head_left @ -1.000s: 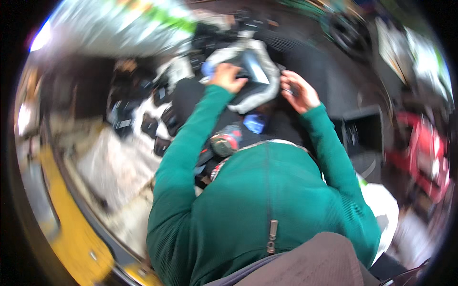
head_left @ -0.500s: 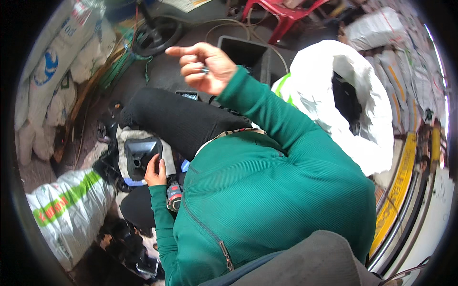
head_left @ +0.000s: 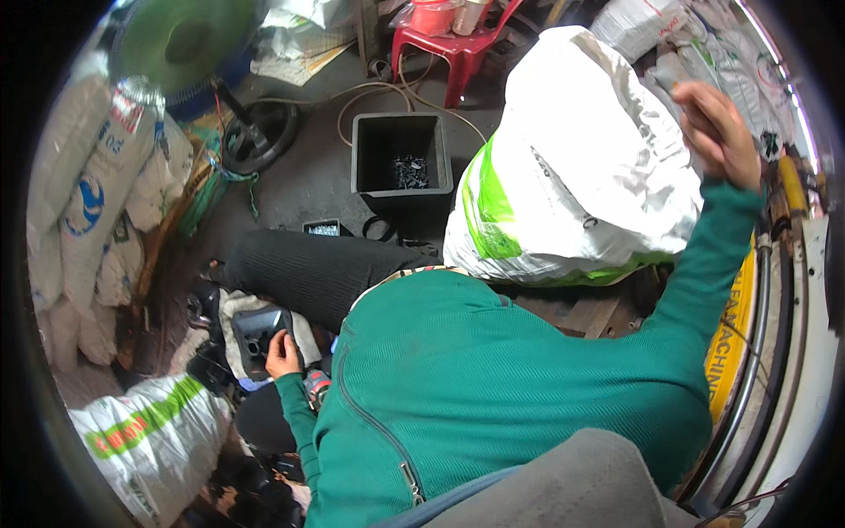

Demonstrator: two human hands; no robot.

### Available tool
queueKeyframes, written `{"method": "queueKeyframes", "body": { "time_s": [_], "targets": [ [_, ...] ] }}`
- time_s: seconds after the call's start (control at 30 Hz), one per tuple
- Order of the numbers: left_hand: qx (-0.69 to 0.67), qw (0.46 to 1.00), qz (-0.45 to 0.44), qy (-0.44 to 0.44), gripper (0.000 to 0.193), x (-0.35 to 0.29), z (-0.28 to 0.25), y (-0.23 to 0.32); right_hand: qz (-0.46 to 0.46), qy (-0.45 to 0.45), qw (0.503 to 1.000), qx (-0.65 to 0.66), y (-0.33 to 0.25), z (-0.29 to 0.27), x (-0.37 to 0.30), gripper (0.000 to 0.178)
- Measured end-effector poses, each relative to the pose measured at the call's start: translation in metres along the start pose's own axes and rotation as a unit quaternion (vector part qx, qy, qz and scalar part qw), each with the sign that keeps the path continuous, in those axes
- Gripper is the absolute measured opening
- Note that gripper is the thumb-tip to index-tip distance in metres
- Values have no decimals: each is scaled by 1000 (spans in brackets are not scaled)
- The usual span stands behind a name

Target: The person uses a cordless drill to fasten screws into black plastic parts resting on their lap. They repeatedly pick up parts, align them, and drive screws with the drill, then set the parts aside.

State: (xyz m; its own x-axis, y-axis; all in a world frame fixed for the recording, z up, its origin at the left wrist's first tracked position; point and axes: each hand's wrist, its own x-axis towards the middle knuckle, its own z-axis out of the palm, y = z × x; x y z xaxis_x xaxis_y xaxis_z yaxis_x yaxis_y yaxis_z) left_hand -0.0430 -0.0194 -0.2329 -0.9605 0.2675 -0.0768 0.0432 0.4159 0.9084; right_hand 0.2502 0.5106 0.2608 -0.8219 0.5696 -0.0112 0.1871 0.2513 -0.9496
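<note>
A black hollow plastic part (head_left: 255, 339) lies on a whitish pad (head_left: 308, 339) by my lap, with a round hole in its middle. My left hand (head_left: 283, 355) is at its right rim, thumb and fingers closed on the edge. Beside my left wrist is a red and grey power tool (head_left: 318, 385), partly hidden by my sleeve. My right hand (head_left: 722, 136) is raised at the far right, beyond a big white sack (head_left: 590, 150). Its fingers are curled in, and whatever they may hold is hidden.
Ahead stands a black bin (head_left: 359, 163) with dark pieces at its bottom, near a small tray (head_left: 322, 228) of shiny small parts. Further off are a red stool (head_left: 458, 62) and a green fan (head_left: 180, 44). Filled sacks (head_left: 97, 194) line the left.
My right hand has swung from above the middle of the floor to the far right. My left hand remains at the black part. The view has shifted, showing more of the bin and fan.
</note>
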Motion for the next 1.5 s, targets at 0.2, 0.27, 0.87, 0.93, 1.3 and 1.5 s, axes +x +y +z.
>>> {"method": "queueKeyframes", "body": {
  "time_s": [0.2, 0.27, 0.87, 0.93, 1.3, 1.5],
  "targets": [
    [22, 999, -7, -25, 22, 0, 12, 12, 141, 43, 836, -528, 175, -27, 81, 31],
    [17, 999, -15, -28, 23, -3, 16, 24, 140, 115, 798, -575, 256, -12, 108, 33],
    [34, 999, 40, 3, 27, 37, -14, -25, -14, 275, 731, -624, 352, 25, 175, 54],
    [24, 999, 38, 6, 27, 38, -16, -33, -14, 242, 739, -629, 335, 16, 167, 58],
    [-55, 998, 1, -30, 30, 21, -11, -17, -259, 376, 731, -507, 36, 19, -22, 18],
    [-210, 976, -53, -33, 41, 29, -53, 89, -633, 146, 732, -206, 2, 188, 84, 21]
  ]
}}
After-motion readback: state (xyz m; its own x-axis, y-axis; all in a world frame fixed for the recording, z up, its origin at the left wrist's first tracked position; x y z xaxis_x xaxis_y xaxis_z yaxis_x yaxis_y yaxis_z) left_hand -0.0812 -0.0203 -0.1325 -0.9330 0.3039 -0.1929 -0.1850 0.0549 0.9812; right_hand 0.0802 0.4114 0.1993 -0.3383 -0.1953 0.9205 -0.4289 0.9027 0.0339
